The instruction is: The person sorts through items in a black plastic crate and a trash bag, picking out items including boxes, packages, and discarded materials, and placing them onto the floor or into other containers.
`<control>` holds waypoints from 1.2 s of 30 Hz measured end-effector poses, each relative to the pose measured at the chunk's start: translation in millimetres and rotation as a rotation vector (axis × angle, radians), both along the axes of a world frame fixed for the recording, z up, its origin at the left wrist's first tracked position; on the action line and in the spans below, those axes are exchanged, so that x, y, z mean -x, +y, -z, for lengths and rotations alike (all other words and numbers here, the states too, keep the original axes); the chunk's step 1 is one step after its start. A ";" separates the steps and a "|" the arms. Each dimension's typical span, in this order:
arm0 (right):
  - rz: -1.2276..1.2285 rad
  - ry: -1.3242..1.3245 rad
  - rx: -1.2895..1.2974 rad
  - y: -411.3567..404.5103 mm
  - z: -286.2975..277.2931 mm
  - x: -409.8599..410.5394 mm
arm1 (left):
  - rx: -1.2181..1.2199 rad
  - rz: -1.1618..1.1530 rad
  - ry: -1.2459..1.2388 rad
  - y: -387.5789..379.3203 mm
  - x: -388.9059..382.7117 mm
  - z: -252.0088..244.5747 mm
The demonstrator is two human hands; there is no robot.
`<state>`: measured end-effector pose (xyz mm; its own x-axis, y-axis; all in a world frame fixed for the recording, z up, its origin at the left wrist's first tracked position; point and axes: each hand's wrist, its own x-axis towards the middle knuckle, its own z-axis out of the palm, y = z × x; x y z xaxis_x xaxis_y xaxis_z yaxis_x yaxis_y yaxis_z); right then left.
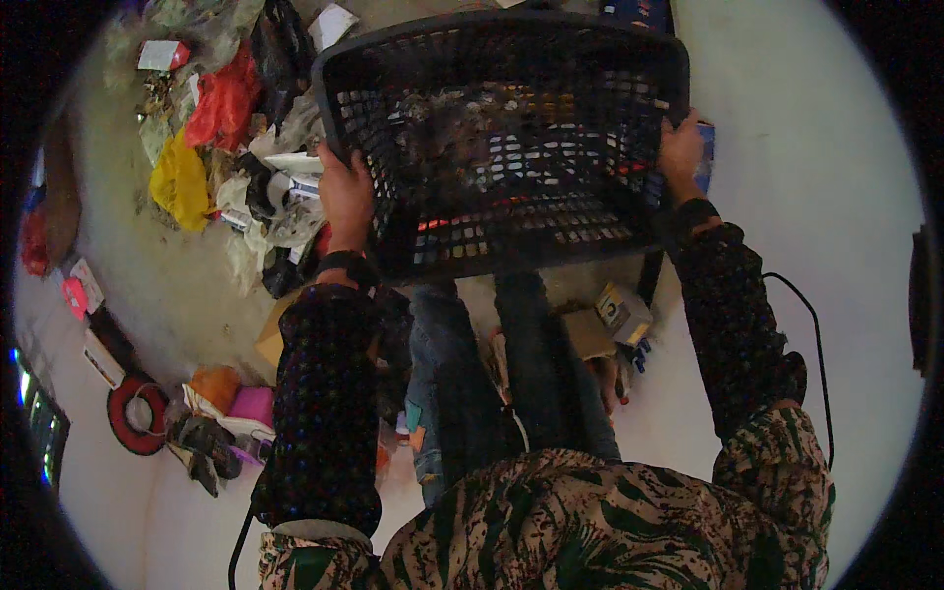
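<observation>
A black plastic crate [509,269] with slatted, perforated sides is held up in front of me, its open top tilted toward my face. My left hand [345,195] grips its left rim, fingers over the edge. On the opposite side my right hand [680,153] clasps the right rim. Bits of colour show through the holes, but whether they lie inside the crate or behind it I cannot tell. Dark patterned sleeves cover both my forearms, and each wrist wears a dark band.
Left of the crate, mixed litter covers the floor, with a red plastic bag [225,103], a yellow plastic bag [181,181] and crumpled clear film. A small grey box [623,313] stands right of my legs. By the left wall lies a red ring-shaped object [118,417]. A white wall [811,184] rises at right.
</observation>
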<state>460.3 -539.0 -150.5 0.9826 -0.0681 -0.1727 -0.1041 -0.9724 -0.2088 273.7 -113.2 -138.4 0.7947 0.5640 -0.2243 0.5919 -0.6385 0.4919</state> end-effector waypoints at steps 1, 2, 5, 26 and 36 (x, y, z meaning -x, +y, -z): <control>0.002 -0.002 -0.002 -0.2 0.5 -0.2 | 0.006 -0.018 0.027 -0.9 -0.1 -0.4; 0.005 -0.005 -0.001 -0.5 1.3 -0.7 | 0.015 -0.035 0.052 -1.9 -0.4 -0.7; 0.005 0.017 -0.014 -4.1 5.2 -2.4 | 0.015 -0.049 0.020 -2.7 -1.9 0.3; -0.401 -0.060 0.123 7.6 9.1 -100.2 | 0.142 -0.100 -0.086 -10.1 3.6 61.7; -0.114 0.058 -0.244 -7.8 -21.8 -63.0 | 0.233 -0.313 -0.123 -65.3 61.6 -40.1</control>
